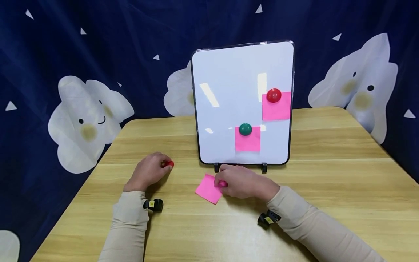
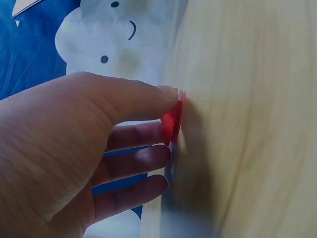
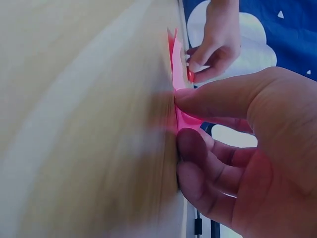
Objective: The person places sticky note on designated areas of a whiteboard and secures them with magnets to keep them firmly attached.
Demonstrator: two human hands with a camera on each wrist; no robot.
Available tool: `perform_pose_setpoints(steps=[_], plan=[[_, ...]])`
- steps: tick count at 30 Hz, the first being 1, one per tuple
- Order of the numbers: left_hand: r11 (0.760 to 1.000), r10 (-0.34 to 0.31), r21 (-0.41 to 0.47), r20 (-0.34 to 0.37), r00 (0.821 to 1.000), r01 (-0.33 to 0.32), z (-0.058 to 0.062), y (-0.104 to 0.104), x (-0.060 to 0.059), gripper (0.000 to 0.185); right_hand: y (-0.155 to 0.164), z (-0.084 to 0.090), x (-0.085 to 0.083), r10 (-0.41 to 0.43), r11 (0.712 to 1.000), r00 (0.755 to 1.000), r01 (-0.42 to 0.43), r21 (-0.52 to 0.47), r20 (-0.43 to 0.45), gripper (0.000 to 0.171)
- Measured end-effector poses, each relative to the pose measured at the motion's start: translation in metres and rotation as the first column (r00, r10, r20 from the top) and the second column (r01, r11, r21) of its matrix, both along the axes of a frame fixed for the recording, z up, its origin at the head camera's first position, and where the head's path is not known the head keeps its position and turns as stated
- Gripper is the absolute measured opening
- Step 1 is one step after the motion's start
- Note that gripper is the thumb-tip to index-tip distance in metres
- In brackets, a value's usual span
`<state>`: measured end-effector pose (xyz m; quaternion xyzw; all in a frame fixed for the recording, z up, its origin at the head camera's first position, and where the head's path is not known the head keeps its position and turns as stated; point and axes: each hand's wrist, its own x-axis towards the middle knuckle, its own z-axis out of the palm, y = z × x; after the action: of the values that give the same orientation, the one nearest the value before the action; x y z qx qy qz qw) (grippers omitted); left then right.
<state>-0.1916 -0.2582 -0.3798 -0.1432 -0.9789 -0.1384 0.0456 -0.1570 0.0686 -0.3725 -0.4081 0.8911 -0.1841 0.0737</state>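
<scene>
My left hand [image 1: 148, 173] rests on the wooden table [image 1: 327, 174] and pinches a small red magnet [image 1: 168, 164] at its fingertips; the left wrist view shows the red magnet [image 2: 172, 124] between thumb and fingers against the tabletop. My right hand [image 1: 240, 181] lies in front of the whiteboard [image 1: 229, 91] and pinches the edge of a pink sticky note [image 1: 207, 188] that lies on the table. In the right wrist view the pink sticky note [image 3: 177, 84] is caught between thumb and fingers.
The upright whiteboard carries two pink notes, one under a red magnet [image 1: 273, 95], one under a green magnet [image 1: 245, 129]. It stands on two black feet [image 1: 264, 167]. A dark blue cloth with white cloud figures [image 1: 86, 120] hangs behind the table.
</scene>
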Motion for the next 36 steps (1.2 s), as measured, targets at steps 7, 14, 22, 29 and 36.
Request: perform_pose_setpoints(steps=[7, 14, 22, 29, 36], plan=[[1.0, -0.004, -0.001, -0.015, 1.0, 0.004, 0.0, 0.0, 0.002, 0.02, 0.004, -0.002, -0.006, 0.027, 1.0, 0.999, -0.027, 0.0, 0.043, 0.015], [1.0, 0.008, -0.016, -0.003, 1.0, -0.008, -0.001, 0.001, 0.002, 0.022, 0.007, -0.007, -0.01, 0.042, 0.997, 0.995, -0.037, -0.063, 0.088, 0.01], [1.0, 0.008, 0.005, 0.006, 1.0, -0.008, -0.001, 0.002, 0.002, 0.022, 0.007, -0.008, -0.011, 0.046, 0.992, 0.997, -0.039, -0.116, 0.064, 0.02], [1.0, 0.013, 0.005, 0.006, 1.0, -0.013, -0.003, 0.001, 0.001, 0.025, 0.009, -0.005, -0.01, 0.019, 0.988, 0.995, -0.004, -0.152, 0.097, 0.024], [1.0, 0.022, -0.002, 0.004, 1.0, -0.022, -0.003, 0.001, 0.001, 0.031, 0.009, -0.005, -0.012, 0.013, 0.979, 0.995, 0.007, -0.204, 0.097, 0.025]])
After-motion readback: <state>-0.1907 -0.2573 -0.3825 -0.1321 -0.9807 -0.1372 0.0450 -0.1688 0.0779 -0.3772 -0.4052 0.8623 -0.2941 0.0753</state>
